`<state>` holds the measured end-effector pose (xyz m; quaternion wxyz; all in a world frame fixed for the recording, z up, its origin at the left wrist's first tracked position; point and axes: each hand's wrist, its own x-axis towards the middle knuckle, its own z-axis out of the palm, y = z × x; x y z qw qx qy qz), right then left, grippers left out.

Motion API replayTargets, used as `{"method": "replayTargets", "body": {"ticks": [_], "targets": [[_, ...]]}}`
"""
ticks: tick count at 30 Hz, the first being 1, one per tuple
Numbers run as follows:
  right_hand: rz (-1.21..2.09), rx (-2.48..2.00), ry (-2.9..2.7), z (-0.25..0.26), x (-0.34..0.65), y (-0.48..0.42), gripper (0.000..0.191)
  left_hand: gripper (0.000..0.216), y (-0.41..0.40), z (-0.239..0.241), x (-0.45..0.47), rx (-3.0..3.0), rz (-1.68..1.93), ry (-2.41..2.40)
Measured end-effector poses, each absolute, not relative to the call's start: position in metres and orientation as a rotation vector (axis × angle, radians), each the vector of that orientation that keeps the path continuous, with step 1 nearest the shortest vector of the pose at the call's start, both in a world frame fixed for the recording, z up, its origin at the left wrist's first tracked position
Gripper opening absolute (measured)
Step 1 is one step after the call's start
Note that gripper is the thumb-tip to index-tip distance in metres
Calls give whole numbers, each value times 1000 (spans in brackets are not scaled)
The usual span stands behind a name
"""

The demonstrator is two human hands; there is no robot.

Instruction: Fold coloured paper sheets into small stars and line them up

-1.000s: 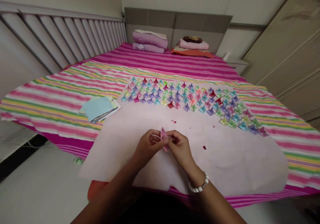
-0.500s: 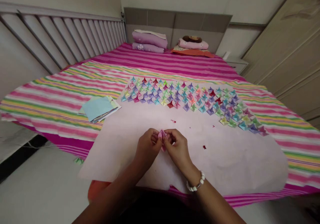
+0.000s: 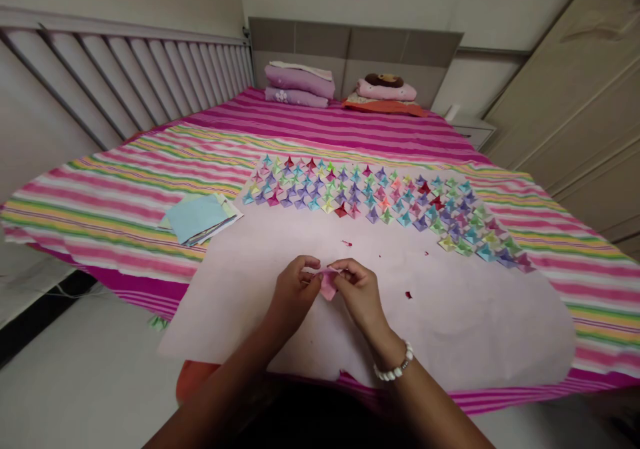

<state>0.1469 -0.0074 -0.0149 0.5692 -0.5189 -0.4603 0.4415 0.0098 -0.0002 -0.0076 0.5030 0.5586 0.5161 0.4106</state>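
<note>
Between my two hands is a small folded piece of pink origami paper (image 3: 329, 285), held above a large pale sheet (image 3: 250, 302) on the bed. My left hand (image 3: 297, 289) pinches its left corner between thumb and fingers. On the right corner, my right hand (image 3: 358, 290) has a like pinch; a white bead bracelet (image 3: 396, 363) circles that wrist. The underside of the folded paper is hidden. Beyond my hands, rows of small folded paper pieces (image 3: 341, 209) in many colours cover the far part of the sheet.
A stack of coloured paper (image 3: 197, 219) lies left of the sheet on the striped bedcover (image 3: 120, 235). Small red scraps (image 3: 409, 295) dot the sheet. Folded purple bedding (image 3: 299, 83) and a pink pile with a brown plush (image 3: 385, 89) stand by the headboard (image 3: 320, 42).
The pink paper has gone from a narrow upright point to a wider shape with its tip downward. My hands have moved slightly apart, still pinching it.
</note>
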Motion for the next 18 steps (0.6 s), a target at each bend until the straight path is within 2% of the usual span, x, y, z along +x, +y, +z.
{"method": "replayTargets", "body": {"ticks": [4, 9, 14, 18], "targets": [[1169, -1178, -928, -17, 153, -5, 10, 29, 1, -10, 3, 1423, 1011, 1086], [1232, -1137, -861, -16, 155, -4, 8, 52, 3, -11, -2, 1659, 1006, 948], [1315, -1083, -852, -11, 153, -6, 8, 20, 3, -7, 0, 1678, 1075, 994], [1375, -1027, -884, -6, 153, -8, 15, 16, 3, -4, 0, 1515, 1081, 1071]]}}
